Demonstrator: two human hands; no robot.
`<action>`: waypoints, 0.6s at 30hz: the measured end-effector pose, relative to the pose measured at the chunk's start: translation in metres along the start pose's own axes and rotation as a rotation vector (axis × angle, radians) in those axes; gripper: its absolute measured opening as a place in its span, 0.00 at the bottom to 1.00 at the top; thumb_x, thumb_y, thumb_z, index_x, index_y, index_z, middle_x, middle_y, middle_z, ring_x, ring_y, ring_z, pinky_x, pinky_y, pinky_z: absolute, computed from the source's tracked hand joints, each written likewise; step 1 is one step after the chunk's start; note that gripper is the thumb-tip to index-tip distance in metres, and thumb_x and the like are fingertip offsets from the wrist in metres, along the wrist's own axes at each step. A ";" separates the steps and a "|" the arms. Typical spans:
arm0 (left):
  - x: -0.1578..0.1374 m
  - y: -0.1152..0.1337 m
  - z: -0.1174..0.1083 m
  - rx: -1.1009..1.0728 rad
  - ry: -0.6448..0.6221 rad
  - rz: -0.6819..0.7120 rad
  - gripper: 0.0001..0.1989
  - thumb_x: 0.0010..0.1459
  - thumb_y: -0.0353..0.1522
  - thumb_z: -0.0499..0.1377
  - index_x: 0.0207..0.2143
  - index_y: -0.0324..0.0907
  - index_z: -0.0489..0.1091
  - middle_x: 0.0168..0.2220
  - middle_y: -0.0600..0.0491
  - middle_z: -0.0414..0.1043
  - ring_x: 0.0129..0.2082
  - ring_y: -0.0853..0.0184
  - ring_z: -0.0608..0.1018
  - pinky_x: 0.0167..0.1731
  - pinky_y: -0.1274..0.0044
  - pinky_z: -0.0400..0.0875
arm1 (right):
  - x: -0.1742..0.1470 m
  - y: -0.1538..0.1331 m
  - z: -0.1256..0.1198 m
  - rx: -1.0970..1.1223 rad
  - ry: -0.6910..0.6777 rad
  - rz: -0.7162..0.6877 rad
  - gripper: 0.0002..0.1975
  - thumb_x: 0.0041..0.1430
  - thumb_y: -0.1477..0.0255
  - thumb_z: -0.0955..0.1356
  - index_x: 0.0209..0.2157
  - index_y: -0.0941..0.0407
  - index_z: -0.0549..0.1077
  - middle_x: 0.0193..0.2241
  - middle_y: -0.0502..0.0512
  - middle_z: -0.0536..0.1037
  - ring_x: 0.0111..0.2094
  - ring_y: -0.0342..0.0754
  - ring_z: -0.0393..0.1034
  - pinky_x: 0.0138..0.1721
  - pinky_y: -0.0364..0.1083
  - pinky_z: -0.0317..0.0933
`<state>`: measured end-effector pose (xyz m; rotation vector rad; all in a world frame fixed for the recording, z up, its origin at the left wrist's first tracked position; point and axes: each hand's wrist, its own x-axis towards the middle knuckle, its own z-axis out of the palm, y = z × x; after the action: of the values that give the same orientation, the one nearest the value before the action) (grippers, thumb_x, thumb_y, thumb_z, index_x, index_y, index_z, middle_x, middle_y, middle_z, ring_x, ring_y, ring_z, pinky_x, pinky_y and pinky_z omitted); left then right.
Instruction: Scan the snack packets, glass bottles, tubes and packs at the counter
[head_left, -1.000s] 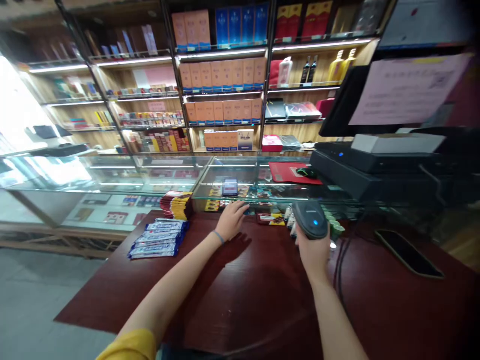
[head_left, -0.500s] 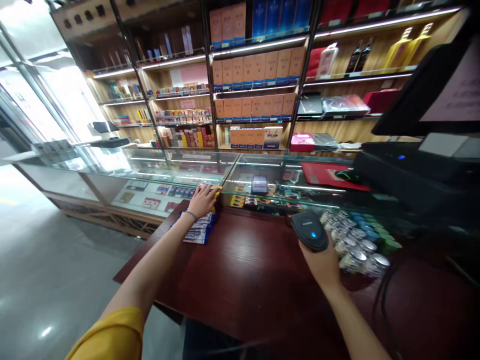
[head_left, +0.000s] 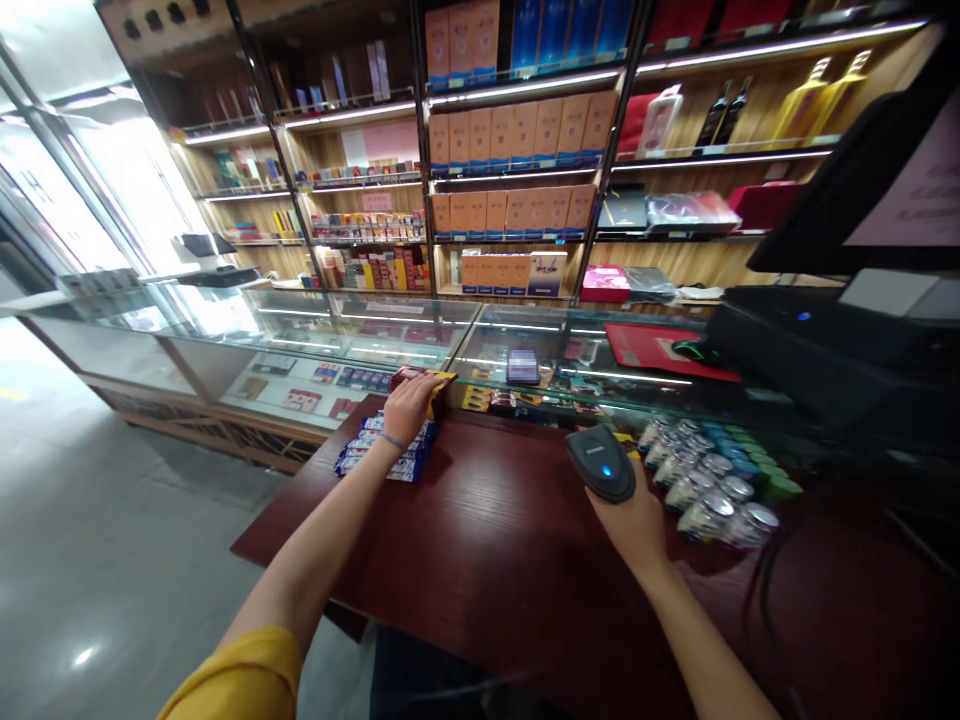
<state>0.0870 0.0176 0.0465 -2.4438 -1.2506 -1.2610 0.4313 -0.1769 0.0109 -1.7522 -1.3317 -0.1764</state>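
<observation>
My right hand (head_left: 634, 525) is wrapped round a black barcode scanner (head_left: 602, 463) with a lit blue light, held above the dark wooden desk. My left hand (head_left: 411, 408) is closed over a red-and-yellow packet (head_left: 442, 388) at the desk's far left, beside the glass counter; the fingers hide part of it. Several blue-and-white packets (head_left: 375, 450) lie in a row below my left wrist. Just right of the scanner, several small jars with silver lids (head_left: 705, 515) stand close together, with blue and green ones behind. A small yellow thing (head_left: 628, 442) shows behind the scanner.
A glass display counter (head_left: 360, 335) runs along the far side, with a small dark device (head_left: 523, 366) and a red mat (head_left: 660, 350) on top. A black monitor (head_left: 847, 190) stands at right. Stocked shelves (head_left: 517, 175) line the wall; a cable hangs at lower right.
My left hand has shifted slightly right and nearer, showing more of the red-and-yellow packet and the blue-and-white packets. The scanner in my right hand has moved a little left, uncovering the yellow thing.
</observation>
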 end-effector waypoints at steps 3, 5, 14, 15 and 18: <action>-0.008 0.037 0.014 -0.285 0.214 -0.280 0.15 0.67 0.35 0.53 0.55 0.46 0.68 0.51 0.48 0.76 0.53 0.59 0.76 0.55 0.69 0.68 | -0.001 0.001 0.000 -0.046 -0.010 -0.017 0.20 0.53 0.58 0.67 0.44 0.54 0.68 0.24 0.56 0.80 0.26 0.60 0.78 0.24 0.47 0.61; -0.012 0.066 0.032 -0.533 0.328 -0.504 0.14 0.65 0.37 0.56 0.51 0.45 0.67 0.47 0.48 0.76 0.49 0.59 0.78 0.52 0.69 0.70 | -0.002 0.002 0.000 -0.081 -0.003 -0.042 0.20 0.53 0.58 0.67 0.44 0.54 0.68 0.24 0.56 0.79 0.25 0.60 0.77 0.24 0.47 0.61; -0.045 0.149 0.099 -1.719 0.264 -1.160 0.13 0.60 0.33 0.63 0.43 0.45 0.61 0.42 0.51 0.76 0.38 0.68 0.81 0.44 0.68 0.76 | -0.005 -0.003 -0.003 -0.229 -0.100 -0.184 0.19 0.53 0.64 0.67 0.47 0.54 0.69 0.25 0.55 0.81 0.25 0.56 0.77 0.25 0.45 0.60; -0.049 0.149 0.101 -1.744 0.261 -1.181 0.13 0.60 0.32 0.63 0.42 0.45 0.60 0.44 0.51 0.76 0.39 0.68 0.81 0.46 0.68 0.76 | -0.006 -0.005 -0.003 -0.244 -0.119 -0.193 0.19 0.54 0.64 0.67 0.47 0.54 0.69 0.25 0.55 0.81 0.25 0.56 0.77 0.25 0.45 0.60; -0.056 0.145 0.104 -1.752 0.270 -1.215 0.12 0.61 0.30 0.61 0.43 0.46 0.60 0.46 0.52 0.76 0.42 0.67 0.81 0.48 0.66 0.75 | -0.009 -0.013 -0.001 -0.265 -0.206 -0.227 0.18 0.53 0.65 0.68 0.46 0.55 0.69 0.26 0.55 0.81 0.26 0.55 0.77 0.25 0.44 0.58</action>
<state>0.2382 -0.0653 -0.0252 -1.1844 -1.9702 -4.1290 0.4169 -0.1838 0.0134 -1.8726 -1.7233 -0.3183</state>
